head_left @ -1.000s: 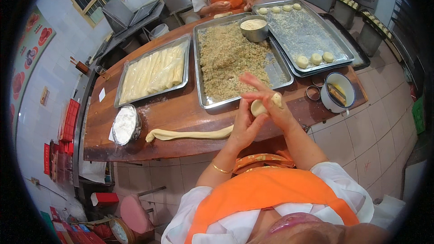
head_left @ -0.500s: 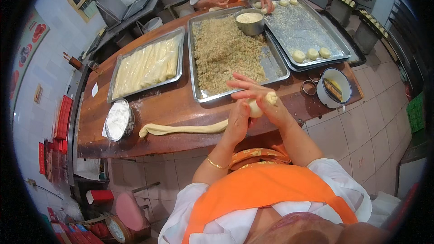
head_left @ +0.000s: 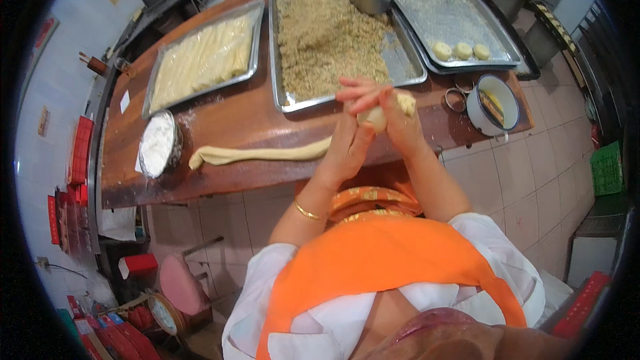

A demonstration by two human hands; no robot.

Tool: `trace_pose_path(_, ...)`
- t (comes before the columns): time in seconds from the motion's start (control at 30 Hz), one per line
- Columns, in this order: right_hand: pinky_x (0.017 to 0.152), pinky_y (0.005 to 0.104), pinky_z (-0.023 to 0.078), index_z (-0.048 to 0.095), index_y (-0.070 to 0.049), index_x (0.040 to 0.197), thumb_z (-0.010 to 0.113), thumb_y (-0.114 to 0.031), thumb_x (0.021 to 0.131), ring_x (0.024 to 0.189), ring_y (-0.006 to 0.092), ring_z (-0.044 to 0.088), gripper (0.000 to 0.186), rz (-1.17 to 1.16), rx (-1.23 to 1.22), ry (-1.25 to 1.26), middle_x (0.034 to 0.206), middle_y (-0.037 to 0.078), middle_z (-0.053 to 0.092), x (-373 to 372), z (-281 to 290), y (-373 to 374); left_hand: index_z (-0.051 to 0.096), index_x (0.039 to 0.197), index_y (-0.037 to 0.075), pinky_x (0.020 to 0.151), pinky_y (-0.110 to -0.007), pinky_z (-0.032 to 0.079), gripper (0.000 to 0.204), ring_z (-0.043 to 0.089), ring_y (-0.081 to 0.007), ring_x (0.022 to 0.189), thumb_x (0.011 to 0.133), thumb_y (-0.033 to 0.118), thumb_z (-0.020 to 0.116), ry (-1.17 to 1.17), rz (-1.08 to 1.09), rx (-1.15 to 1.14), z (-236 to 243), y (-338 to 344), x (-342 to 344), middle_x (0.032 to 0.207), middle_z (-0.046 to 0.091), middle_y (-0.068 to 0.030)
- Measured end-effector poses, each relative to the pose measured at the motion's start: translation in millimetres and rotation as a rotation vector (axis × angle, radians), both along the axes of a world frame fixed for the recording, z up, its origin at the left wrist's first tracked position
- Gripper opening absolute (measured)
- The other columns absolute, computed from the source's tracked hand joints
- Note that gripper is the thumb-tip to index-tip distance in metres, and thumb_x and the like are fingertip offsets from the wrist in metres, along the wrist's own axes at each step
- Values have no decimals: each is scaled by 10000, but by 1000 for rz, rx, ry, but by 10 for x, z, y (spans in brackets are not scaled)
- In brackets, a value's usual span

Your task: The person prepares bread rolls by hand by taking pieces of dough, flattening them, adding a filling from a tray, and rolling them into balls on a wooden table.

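Observation:
My left hand [head_left: 350,140] and my right hand [head_left: 400,123] are closed together around a pale dough ball [head_left: 371,118], with some right fingers stretched over the top. A small knob of dough [head_left: 405,103] sticks up beside the right fingers. A long dough rope [head_left: 260,155] lies on the wooden table [head_left: 220,120] below my hands. Beyond them is a metal tray [head_left: 403,59] holding crumbly filling [head_left: 327,33]. A bowl of white flour [head_left: 158,144] sits at the left.
A tray of covered dough strips [head_left: 200,57] lies at back left. A metal bowl [head_left: 369,3] rests on the filling tray. Rounds sit on the right tray [head_left: 453,20]. An enamel pot [head_left: 508,108] and rings [head_left: 455,100] are at right. A pink stool [head_left: 183,283] stands lower left.
The view has shifted, so the table appears higher. My hands stay around the dough, shifting slightly. The co-worker reached to the right tray and is now mostly out of view.

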State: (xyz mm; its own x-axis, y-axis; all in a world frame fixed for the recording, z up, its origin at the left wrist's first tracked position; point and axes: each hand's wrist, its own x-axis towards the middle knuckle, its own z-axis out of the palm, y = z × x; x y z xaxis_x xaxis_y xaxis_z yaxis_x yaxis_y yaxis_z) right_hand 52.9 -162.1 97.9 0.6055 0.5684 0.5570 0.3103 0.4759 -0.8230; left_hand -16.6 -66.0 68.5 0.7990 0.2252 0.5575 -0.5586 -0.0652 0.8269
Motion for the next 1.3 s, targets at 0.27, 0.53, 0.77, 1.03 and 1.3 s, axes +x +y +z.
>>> trace_pose_path(0.27,1180,500,259,707,-32,1144,258,-531,1065,1427,356,371,675,-31,-14,-143,1365,197,589,-84,141,-20,451,1365,26,665,-276,477,650,598,-147,813,1012,572,441,314,-356,-48,113,277,-181,946,622,-28)
trace_pose_path(0.53,1162,475,307,722,-25,1086,305,-495,1072,1400,337,420,628,-57,37,42,1290,169,647,-102,76,47,431,1367,27,674,-258,457,625,583,-122,847,1003,530,506,95,-127,-7,81,124,-96,1014,610,-51)
trace_pose_path(0.77,1173,476,274,719,-27,1076,279,-524,1064,1441,348,357,664,-21,-63,-66,1356,193,598,2,18,15,384,1336,25,658,-234,433,602,544,-85,824,1000,499,541,121,-135,-58,123,78,-93,1027,582,-48)
trace_pose_path(1.03,1149,456,310,772,-44,949,399,-553,1032,1386,325,433,636,-98,-74,-70,1190,154,697,-80,75,85,393,1314,39,702,-228,456,513,548,-85,843,1014,430,538,134,-270,-53,22,226,-67,1088,570,-56)
trace_pose_path(1.3,698,322,537,694,-42,962,641,-272,963,780,160,691,236,-347,-595,-75,767,75,663,-185,434,-56,471,1215,38,628,-218,469,400,595,-92,816,1018,376,557,211,-153,-407,-27,225,-75,992,614,-55)
